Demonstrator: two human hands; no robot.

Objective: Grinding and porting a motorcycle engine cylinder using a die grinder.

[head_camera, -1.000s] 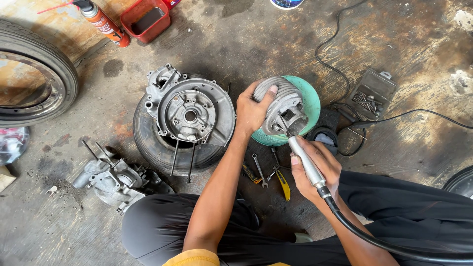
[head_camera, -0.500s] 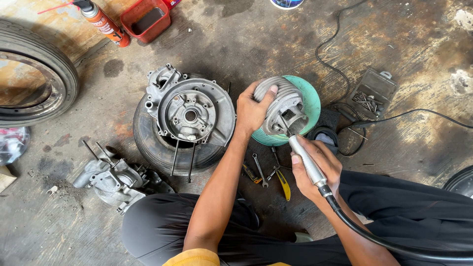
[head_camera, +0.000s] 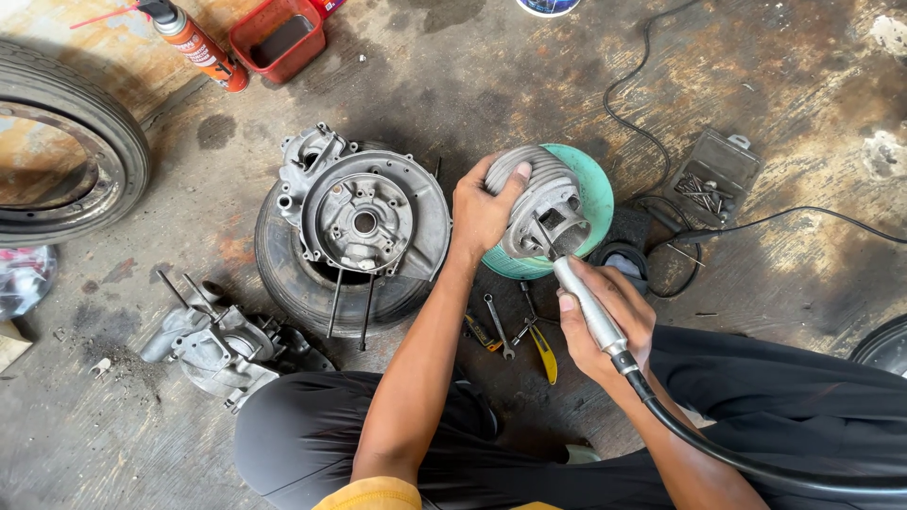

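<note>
1. Stained concrete floor (head_camera: 453, 85) fills the view; the person sits on it in dark trousers, legs along the bottom edge.
2. Large tyre on its rim (head_camera: 66, 156) at the left edge, partly cut off.
3. Small tyre (head_camera: 283, 274) lying flat at centre-left, carrying a grey engine casing (head_camera: 364, 217) with two thin studs hanging over its near side.
4. Second casing half (head_camera: 213, 345) on the floor lower left, near the left knee.
5. Green bowl (head_camera: 590, 189) right of centre; a finned metal cylinder (head_camera: 539, 194) is held tilted against it, open end towards the camera.
6. Left hand (head_camera: 482, 212) wraps the cylinder's left side, fingers curled over the fins, thumb on top.
7. Right hand (head_camera: 605, 326) is closed around a slim metal rotary handpiece (head_camera: 586, 302); its thin bit reaches into the cylinder's opening. A black flexible shaft runs from it off the right edge.
8. Red tray (head_camera: 279, 38) and orange spray can (head_camera: 194, 42), top left.
9. Clear case of small bits (head_camera: 709, 179) to the right, black cable looping beside it.
10. Spanners (head_camera: 499, 326) and yellow-handled pliers (head_camera: 543, 349) between the forearms.
</note>
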